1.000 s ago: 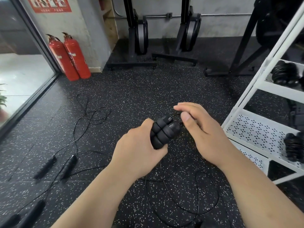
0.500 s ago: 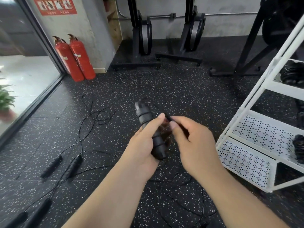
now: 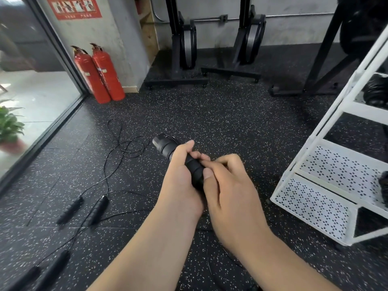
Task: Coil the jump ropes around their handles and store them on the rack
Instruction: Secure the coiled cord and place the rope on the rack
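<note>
Black rubber floor (image 3: pixel 210 114) flecked with white runs under everything, meeting a grey concrete wall (image 3: pixel 294 28) at the back. On my left a big pane of glass (image 3: pixel 31 91) in a dark frame looks onto pale paving. On my right a white rack (image 3: pixel 327 185) stands on the floor, its shelves perforated, with dark bundles (image 3: pixel 375 91) on two upper shelves. Two black stands (image 3: pixel 184 45) sit on low bases against the wall. Two red extinguishers (image 3: pixel 98 74) lean in the corner beside the glass, under a red sign (image 3: pixel 75 6). A potted plant (image 3: pixel 9 127) shows outside.

Loose ropes (image 3: pixel 98 210) lie on the floor to my left, their thin cord (image 3: pixel 126 143) looping towards the middle.

My left hand (image 3: pixel 180 185) is wrapped round the handles (image 3: pixel 168 147), which I hold above the floor, left of the rack, their top end tilted up and away to the left. My right hand (image 3: pixel 228 185) meets it at the lower end, thumb pressed on the grip and fingers curled behind. I cannot tell if cord runs between them.
</note>
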`<action>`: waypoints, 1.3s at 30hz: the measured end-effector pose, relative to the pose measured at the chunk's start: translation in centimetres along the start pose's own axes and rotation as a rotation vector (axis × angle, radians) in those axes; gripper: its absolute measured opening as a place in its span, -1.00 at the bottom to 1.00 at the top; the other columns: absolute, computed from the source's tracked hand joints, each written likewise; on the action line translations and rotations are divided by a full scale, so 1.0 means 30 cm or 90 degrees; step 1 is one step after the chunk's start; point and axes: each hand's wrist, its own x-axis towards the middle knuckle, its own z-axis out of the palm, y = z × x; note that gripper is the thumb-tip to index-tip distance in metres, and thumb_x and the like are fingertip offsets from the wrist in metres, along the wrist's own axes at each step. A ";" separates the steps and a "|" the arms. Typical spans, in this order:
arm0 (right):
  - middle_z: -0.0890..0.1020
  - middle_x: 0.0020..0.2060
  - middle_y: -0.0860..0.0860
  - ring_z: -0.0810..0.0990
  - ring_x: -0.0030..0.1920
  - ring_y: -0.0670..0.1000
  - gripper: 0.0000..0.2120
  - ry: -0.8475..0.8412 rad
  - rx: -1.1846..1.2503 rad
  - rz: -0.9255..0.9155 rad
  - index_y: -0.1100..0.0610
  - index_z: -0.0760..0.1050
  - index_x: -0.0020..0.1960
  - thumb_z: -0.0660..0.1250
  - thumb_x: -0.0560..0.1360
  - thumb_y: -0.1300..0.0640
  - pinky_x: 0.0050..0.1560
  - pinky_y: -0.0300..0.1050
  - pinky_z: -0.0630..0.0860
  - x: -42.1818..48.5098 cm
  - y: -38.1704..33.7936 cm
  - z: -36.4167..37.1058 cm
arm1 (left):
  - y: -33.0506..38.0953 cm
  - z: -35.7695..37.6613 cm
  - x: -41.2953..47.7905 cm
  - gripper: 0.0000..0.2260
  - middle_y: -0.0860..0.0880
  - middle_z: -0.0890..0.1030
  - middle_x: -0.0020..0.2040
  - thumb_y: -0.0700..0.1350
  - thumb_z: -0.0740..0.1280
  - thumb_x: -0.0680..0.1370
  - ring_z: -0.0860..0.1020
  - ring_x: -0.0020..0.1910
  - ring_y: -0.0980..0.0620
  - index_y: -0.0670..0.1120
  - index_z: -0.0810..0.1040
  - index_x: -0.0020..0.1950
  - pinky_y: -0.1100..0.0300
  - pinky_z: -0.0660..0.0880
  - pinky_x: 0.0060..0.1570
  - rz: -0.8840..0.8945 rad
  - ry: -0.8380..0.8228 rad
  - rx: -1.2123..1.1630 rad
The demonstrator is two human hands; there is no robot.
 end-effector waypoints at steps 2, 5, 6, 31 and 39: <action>0.37 0.16 -0.23 0.55 -0.01 -0.16 -0.58 -0.037 -0.021 -0.021 -0.12 0.49 0.42 0.05 0.72 -0.25 0.00 -0.15 0.56 0.002 0.008 -0.008 | -0.003 -0.001 0.001 -0.62 0.02 0.53 -0.35 -0.01 0.49 0.58 0.55 -0.38 0.05 -0.03 0.46 -0.37 0.10 0.59 -0.11 0.005 0.005 -0.011; 0.38 0.19 -0.27 0.55 0.05 -0.16 -0.58 -0.060 -0.018 -0.019 -0.17 0.41 0.45 0.03 0.70 -0.29 0.04 -0.11 0.57 0.009 0.021 -0.014 | -0.019 -0.002 0.002 -0.58 0.04 0.55 -0.35 0.16 0.52 0.55 0.60 -0.41 0.05 -0.02 0.49 -0.37 0.07 0.61 -0.15 0.002 0.009 0.002; 0.39 0.19 -0.28 0.56 0.05 -0.15 -0.60 -0.062 -0.014 -0.013 -0.19 0.39 0.45 0.02 0.71 -0.28 0.04 -0.07 0.57 0.012 0.026 -0.015 | -0.027 -0.005 0.007 -0.58 0.04 0.57 -0.35 0.23 0.54 0.50 0.62 -0.40 0.04 -0.01 0.50 -0.33 0.04 0.62 -0.11 0.003 0.015 0.015; 0.61 -0.19 -0.25 0.59 -0.15 -0.25 -0.60 0.083 0.056 -0.054 -0.02 0.66 0.02 0.43 0.47 -0.34 -0.17 -0.42 0.40 0.077 0.115 -0.075 | -0.068 0.008 -0.066 -0.24 -0.17 0.69 0.22 0.36 0.52 0.44 0.68 0.26 -0.17 -0.23 0.60 0.35 -0.08 0.51 0.40 -0.077 -0.091 0.019; 0.57 -0.46 -0.12 0.50 -0.43 -0.15 -0.64 0.017 0.013 0.177 -0.01 0.59 -0.22 0.48 0.51 -0.28 -0.38 -0.17 0.28 0.152 0.217 -0.198 | -0.001 -0.051 -0.050 -0.12 0.08 0.32 0.57 0.11 0.57 0.51 0.31 0.55 0.06 0.18 0.11 0.67 0.06 0.28 0.45 0.376 0.034 0.716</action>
